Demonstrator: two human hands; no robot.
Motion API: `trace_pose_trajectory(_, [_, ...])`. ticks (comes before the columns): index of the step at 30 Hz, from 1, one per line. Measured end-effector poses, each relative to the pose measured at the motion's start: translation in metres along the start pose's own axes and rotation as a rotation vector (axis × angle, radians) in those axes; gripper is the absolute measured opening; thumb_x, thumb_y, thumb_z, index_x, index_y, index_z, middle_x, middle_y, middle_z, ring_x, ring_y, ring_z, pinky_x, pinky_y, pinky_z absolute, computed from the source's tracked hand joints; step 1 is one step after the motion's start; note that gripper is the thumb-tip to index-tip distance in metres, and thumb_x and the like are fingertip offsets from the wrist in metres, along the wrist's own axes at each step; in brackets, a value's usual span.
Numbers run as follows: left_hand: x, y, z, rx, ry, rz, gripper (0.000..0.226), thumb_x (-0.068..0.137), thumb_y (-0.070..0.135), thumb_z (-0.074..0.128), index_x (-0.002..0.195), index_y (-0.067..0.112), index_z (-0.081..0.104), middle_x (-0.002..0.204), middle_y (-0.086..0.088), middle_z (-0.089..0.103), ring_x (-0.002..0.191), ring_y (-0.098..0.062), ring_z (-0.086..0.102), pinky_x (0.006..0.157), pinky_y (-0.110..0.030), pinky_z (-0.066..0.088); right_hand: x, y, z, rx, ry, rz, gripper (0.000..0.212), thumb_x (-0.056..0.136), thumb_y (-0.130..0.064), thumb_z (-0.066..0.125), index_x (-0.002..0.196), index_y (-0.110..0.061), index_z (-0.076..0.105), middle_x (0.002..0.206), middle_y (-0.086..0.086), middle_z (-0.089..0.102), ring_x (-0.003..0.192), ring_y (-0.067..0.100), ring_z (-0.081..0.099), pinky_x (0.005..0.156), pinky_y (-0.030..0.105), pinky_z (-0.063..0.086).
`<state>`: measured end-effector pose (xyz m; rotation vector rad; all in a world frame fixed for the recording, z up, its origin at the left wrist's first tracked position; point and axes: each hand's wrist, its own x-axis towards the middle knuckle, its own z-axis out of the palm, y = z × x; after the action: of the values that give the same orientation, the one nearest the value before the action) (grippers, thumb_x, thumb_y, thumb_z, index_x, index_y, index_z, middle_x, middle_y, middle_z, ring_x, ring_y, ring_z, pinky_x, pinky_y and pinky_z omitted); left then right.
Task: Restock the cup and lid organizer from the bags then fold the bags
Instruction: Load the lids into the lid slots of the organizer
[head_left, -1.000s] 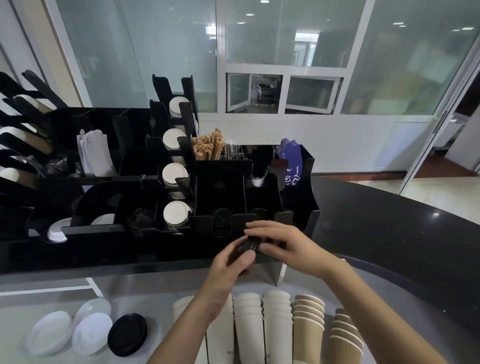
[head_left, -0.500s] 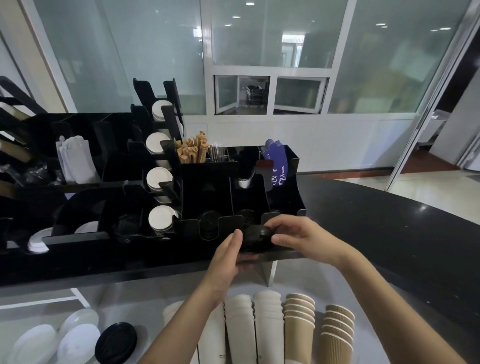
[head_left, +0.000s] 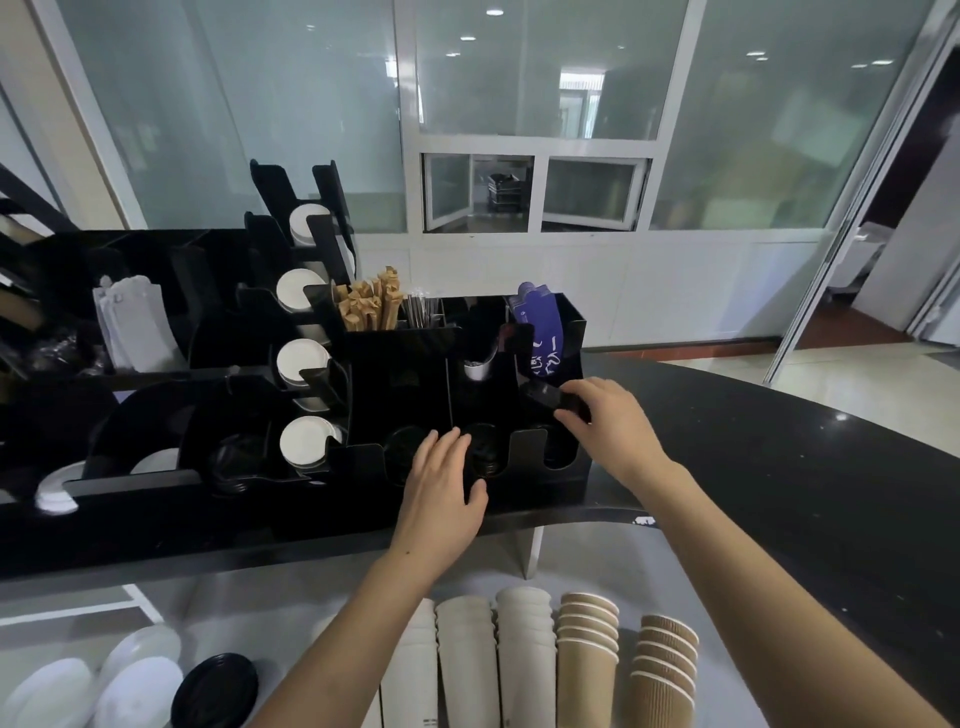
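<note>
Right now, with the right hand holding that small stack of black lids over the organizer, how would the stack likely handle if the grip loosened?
The black lids look like thin moulded plastic, so probably light and fairly stiff. They are pinched by the right hand at a tilt above the organizer, so a loose grip might let nested lids slide apart. Being round, a dropped lid could roll on the counter.
</note>
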<state>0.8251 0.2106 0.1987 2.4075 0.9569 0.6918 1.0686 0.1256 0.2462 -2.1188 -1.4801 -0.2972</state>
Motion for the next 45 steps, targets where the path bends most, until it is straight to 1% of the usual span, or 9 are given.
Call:
trace_pose_trajectory(8, [0.002,-0.008,-0.001,0.131,-0.039,0.044,0.067,0.102,0.032,0.052,0.161,0.019,0.024,0.169,0.010,0.015,0.156,-0.010,-0.001,0.124,-0.032,0.018,0.002,0.009,0.028,-0.332,-0.189,-0.129,0.029,0.096,-0.031,0.068,0.124,-0.022,0.070,0.120,-0.003,0.073,0.114,0.023,0.066,0.117,0.046,0.027])
trace_pose_trajectory(14, [-0.001,-0.009,0.001,0.165,-0.047,0.056,0.070,0.101,0.032,0.053,0.161,0.018,0.021,0.169,0.010,0.009,0.156,-0.010,-0.006,0.122,-0.033,0.026,-0.001,0.014,0.039,-0.464,-0.284,-0.132,0.031,0.094,-0.034,0.071,0.124,-0.030,0.063,0.107,-0.006,0.076,0.113,0.021,0.067,0.121,0.051,0.019])
trace_pose_trajectory(25, [-0.001,-0.007,0.005,0.134,-0.053,0.029,0.068,0.100,0.030,0.055,0.160,0.018,0.024,0.167,0.012,0.006,0.155,-0.008,-0.009,0.115,-0.034,0.043,-0.001,0.009,0.041,-0.610,-0.353,-0.185,0.032,0.097,-0.041,0.068,0.127,-0.034,0.069,0.121,-0.008,0.073,0.120,0.024,0.059,0.116,0.052,0.026])
trace_pose_trajectory(30, [-0.002,-0.006,0.007,0.135,-0.052,0.033,0.067,0.100,0.030,0.055,0.159,0.019,0.024,0.166,0.014,0.004,0.155,-0.007,-0.012,0.114,-0.030,0.040,0.000,0.004,0.044,-0.680,-0.380,-0.156,0.023,0.097,-0.036,0.066,0.120,-0.033,0.070,0.109,-0.007,0.074,0.112,0.023,0.057,0.109,0.049,0.031])
trace_pose_trajectory(34, [-0.004,-0.006,0.006,0.129,-0.066,0.034,0.067,0.101,0.029,0.055,0.159,0.019,0.024,0.168,0.014,0.001,0.155,-0.006,-0.014,0.116,-0.031,0.039,0.000,0.002,0.043,-0.676,-0.406,-0.148,0.027,0.097,-0.029,0.064,0.124,-0.032,0.067,0.113,-0.006,0.073,0.115,0.024,0.054,0.106,0.047,0.034])
trace_pose_trajectory(36, [-0.004,-0.006,0.004,0.114,-0.076,0.042,0.067,0.101,0.028,0.054,0.160,0.018,0.024,0.169,0.014,0.001,0.155,-0.006,-0.014,0.118,-0.032,0.036,-0.001,0.003,0.042,-0.646,-0.391,-0.161,0.031,0.098,-0.030,0.064,0.128,-0.031,0.065,0.118,-0.006,0.072,0.119,0.024,0.052,0.106,0.047,0.033])
trace_pose_trajectory(40, [-0.008,-0.008,-0.003,0.056,-0.100,0.058,0.062,0.104,0.026,0.052,0.160,0.021,0.026,0.171,0.010,0.004,0.156,-0.006,-0.010,0.127,-0.035,0.015,-0.011,0.005,0.041,-0.485,-0.238,-0.144,0.037,0.099,-0.030,0.061,0.136,-0.027,0.063,0.131,-0.004,0.068,0.126,0.026,0.054,0.113,0.047,0.029])
trace_pose_trajectory(42, [-0.017,-0.005,-0.006,-0.008,-0.073,0.032,0.057,0.104,0.025,0.052,0.158,0.023,0.032,0.169,0.010,0.013,0.157,-0.008,0.002,0.128,-0.035,0.016,-0.022,0.002,0.040,-0.358,-0.096,-0.120,0.040,0.095,-0.025,0.066,0.135,-0.022,0.065,0.133,0.000,0.067,0.127,0.028,0.057,0.115,0.050,0.031])
trace_pose_trajectory(45, [-0.038,-0.003,-0.005,-0.102,-0.021,-0.042,0.049,0.104,0.023,0.053,0.152,0.027,0.041,0.160,0.013,0.030,0.149,-0.006,0.025,0.124,-0.033,0.026,-0.046,-0.010,0.040,-0.204,0.075,-0.111,0.039,0.092,-0.021,0.070,0.131,-0.019,0.067,0.133,0.002,0.067,0.125,0.027,0.058,0.106,0.048,0.042])
